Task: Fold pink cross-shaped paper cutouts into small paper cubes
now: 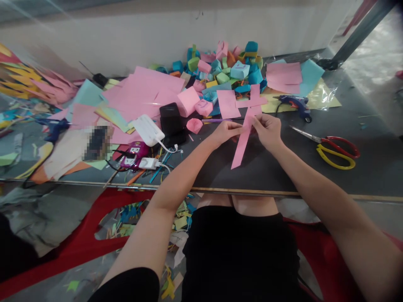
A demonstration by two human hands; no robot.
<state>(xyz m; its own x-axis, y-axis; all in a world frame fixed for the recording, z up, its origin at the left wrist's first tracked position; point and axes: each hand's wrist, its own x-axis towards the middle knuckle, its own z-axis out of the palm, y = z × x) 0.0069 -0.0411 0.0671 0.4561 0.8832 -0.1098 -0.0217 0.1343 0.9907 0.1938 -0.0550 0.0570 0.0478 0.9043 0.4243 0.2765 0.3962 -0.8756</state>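
Note:
Between my two hands is a pink paper cutout [242,147], a long strip crossed by a shorter arm near its far end. My left hand [227,131] pinches its left edge with thumb and fingers. On the opposite edge my right hand [267,130] grips it, fingers bent. The strip's near end slants down toward the table edge. Just beyond lies a pink paper square [228,105]. To the right of my right hand rest scissors [324,144] with one red and one yellow handle, and a blue glue gun [296,105].
Several folded paper boxes [239,70] are heaped against the wall. Pink sheets [138,96], a black case [172,121], a white power bank [147,129] and a purple power strip [135,153] crowd the left. Another glue gun [55,128] lies farther left. Paper scraps cover the floor.

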